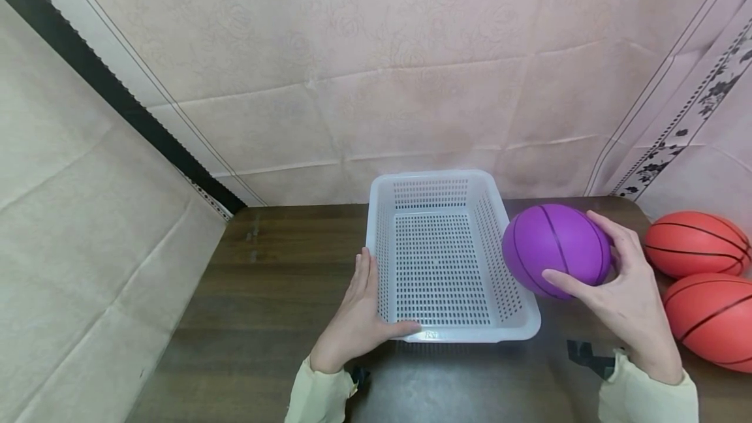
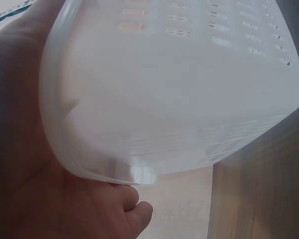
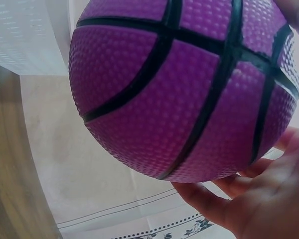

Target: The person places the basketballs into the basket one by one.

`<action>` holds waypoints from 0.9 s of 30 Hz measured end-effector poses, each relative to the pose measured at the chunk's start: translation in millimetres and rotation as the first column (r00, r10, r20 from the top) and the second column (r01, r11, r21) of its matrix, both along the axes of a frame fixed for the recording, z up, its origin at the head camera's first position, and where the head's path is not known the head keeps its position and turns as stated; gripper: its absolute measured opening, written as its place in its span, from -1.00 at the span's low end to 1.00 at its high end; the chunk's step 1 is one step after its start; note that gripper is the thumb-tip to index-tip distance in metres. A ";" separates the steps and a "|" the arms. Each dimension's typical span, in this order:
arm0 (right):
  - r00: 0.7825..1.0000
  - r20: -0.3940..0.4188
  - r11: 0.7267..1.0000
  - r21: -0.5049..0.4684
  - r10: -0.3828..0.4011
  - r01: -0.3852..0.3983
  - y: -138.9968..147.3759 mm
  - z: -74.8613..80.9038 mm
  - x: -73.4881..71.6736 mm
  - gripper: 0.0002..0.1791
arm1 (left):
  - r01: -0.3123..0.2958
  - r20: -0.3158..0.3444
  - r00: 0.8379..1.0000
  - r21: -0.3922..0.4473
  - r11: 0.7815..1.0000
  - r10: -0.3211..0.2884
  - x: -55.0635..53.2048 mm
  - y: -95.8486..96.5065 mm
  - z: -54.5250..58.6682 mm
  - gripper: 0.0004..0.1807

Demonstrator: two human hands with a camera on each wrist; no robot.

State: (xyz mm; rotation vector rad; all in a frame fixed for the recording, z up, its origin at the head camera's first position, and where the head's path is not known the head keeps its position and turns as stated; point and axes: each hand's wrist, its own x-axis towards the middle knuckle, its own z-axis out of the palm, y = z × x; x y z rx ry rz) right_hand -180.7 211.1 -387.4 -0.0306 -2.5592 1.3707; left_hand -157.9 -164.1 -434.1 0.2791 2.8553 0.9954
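A purple basketball (image 1: 555, 250) is in my right hand (image 1: 628, 292), pinched between the thumb and the spread fingers at its right side. Black seams and a pebbled surface show on this ball (image 3: 184, 94) in the right wrist view, with fingertips (image 3: 204, 201) against it. In the head view the ball overlaps the right rim of a white perforated plastic basket (image 1: 517, 335). My left hand (image 1: 358, 318) rests at the basket's near left corner, fingers straight along the outer side and thumb on the front rim. From the left wrist, the basket's wall (image 2: 154, 84) fills most of the view.
Two orange-red basketballs (image 1: 696, 243) lie at the right, one in front of the other, beside my right forearm. The brown wooden table (image 1: 282, 305) ends at a pale cloth backdrop (image 1: 411, 103). Another cloth (image 1: 88, 279) hangs along the left.
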 end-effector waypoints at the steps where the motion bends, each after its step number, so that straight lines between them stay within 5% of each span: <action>1: 1.000 -0.002 1.000 -0.001 0.001 -0.001 0.0 0.0 0.0 0.12 | 0.001 -0.002 1.000 -0.002 1.000 -0.001 0.1 0.0 -0.1 0.54; 27: 0.999 -0.043 0.999 -0.019 0.032 -0.032 -7.5 2.4 2.1 0.12 | 0.000 -0.001 1.000 -0.012 1.000 0.000 0.1 0.0 0.1 0.55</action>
